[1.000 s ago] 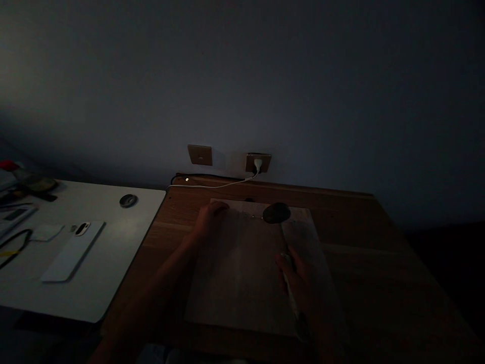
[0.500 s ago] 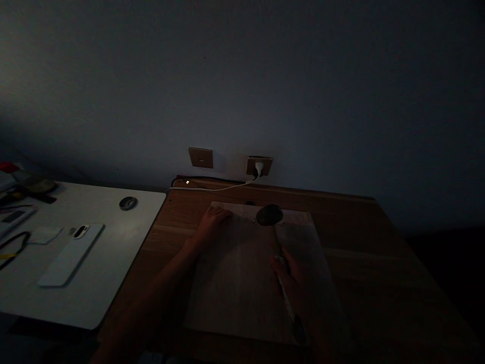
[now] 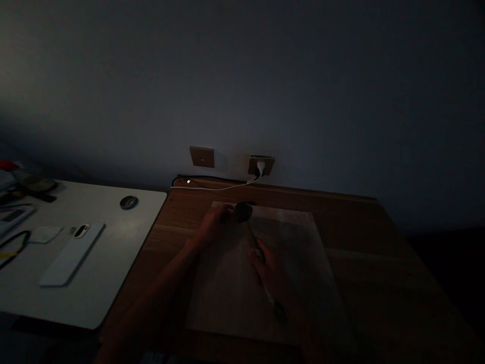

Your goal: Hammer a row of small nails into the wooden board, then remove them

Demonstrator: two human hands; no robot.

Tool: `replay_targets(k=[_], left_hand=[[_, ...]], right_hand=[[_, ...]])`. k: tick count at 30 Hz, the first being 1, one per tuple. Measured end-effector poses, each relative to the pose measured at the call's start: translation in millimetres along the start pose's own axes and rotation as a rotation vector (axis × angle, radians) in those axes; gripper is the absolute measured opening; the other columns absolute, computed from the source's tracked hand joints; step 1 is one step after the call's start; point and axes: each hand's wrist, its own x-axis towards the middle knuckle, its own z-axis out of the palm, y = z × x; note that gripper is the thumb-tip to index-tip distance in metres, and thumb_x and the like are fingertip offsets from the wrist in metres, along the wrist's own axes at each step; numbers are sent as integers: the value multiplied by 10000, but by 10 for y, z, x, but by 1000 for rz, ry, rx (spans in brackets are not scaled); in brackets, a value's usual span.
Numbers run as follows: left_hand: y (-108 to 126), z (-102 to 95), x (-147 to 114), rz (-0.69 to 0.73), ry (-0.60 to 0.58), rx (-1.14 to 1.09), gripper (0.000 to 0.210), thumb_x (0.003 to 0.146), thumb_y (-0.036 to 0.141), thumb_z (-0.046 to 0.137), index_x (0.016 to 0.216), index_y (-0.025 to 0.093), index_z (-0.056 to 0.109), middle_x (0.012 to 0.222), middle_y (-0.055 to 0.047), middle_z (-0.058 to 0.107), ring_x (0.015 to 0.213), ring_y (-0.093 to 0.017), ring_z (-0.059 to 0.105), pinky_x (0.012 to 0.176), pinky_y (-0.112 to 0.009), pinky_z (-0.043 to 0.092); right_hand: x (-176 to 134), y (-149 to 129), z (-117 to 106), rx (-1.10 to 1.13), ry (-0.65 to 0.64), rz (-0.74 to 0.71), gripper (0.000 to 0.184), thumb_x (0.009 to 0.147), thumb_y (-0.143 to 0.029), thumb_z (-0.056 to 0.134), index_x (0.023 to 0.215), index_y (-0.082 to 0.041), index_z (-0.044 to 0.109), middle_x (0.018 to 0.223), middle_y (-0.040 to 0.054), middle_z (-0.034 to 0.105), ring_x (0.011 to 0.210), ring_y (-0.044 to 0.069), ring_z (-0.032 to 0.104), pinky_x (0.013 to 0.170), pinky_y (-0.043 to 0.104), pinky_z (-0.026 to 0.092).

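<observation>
The right hand [image 3: 267,265] grips a mallet [image 3: 242,213], its head just beside the left hand [image 3: 212,222], above the board's [image 3: 223,293] far part. Whether the left holds anything cannot be told. Work seems under way; darkness hides how much is done or left.

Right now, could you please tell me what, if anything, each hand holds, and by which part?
The right hand grips the mallet-like tool by its handle; whether the left hand holds anything cannot be told.
</observation>
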Motion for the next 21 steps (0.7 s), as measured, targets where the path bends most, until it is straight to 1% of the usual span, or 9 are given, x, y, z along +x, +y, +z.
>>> replay_targets(k=[3, 6, 11, 14, 15, 17, 19, 21], left_hand=[[3, -4, -15, -37, -6, -43, 446, 843, 142, 640, 1279, 230, 604, 1042, -44, 746, 971, -214, 701, 870, -325, 540], [1, -13, -25, -51, -3, -46, 463, 826, 146, 640, 1281, 221, 602, 1056, -55, 743, 979, -231, 704, 874, -340, 545], [-4, -10, -29, -60, 0, -48, 452, 836, 157, 627, 1282, 227, 601, 1117, -68, 735, 1037, -249, 699, 886, -351, 546], [-3, 2, -24, -50, -2, -35, 399, 845, 153, 620, 1239, 215, 618, 1068, -66, 743, 992, -234, 706, 875, -348, 548], [-2, 4, -22, -42, -7, -36, 385, 851, 147, 612, 1230, 213, 620, 1044, -61, 746, 971, -225, 707, 872, -346, 549], [4, 5, -19, -26, -20, -34, 380, 852, 139, 608, 1224, 214, 617, 1007, -49, 746, 938, -206, 704, 874, -343, 548], [14, -1, -18, -19, -20, -19, 400, 836, 146, 635, 1229, 217, 613, 987, -40, 743, 919, -196, 698, 888, -344, 545], [24, -12, -16, -15, -14, -2, 426, 821, 171, 667, 1240, 216, 608, 983, -38, 739, 918, -195, 694, 905, -348, 540]], right_hand=[[40, -49, 69, 7, -10, -8, 500, 917, -503, 510, 1276, -161, 572, 508, -112, 435, 385, 102, 428, 375, 201, 318], [68, -52, 109, 22, -19, 14, 511, 909, -506, 507, 1276, -155, 562, 524, -119, 419, 381, 100, 420, 370, 204, 314], [103, -3, 114, 15, -25, 16, 491, 923, -503, 513, 1281, -170, 557, 539, -114, 445, 385, 99, 432, 371, 201, 322], [69, -6, 115, 51, -19, 20, 451, 914, -521, 541, 1209, -182, 585, 533, -112, 438, 388, 99, 421, 373, 202, 308], [36, -11, 117, 85, -3, 24, 439, 910, -532, 550, 1178, -188, 595, 531, -105, 447, 403, 105, 431, 385, 207, 321], [-64, -13, 114, 189, 85, 27, 435, 900, -560, 560, 1146, -204, 602, 552, -83, 490, 448, 120, 470, 422, 220, 363], [-199, 21, 88, 312, 207, 48, 457, 893, -599, 540, 1148, -224, 589, 598, -62, 543, 480, 138, 506, 445, 237, 393], [-343, 106, 30, 352, 335, 95, 470, 875, -643, 523, 1104, -237, 587, 637, -43, 584, 511, 161, 547, 455, 258, 421]])
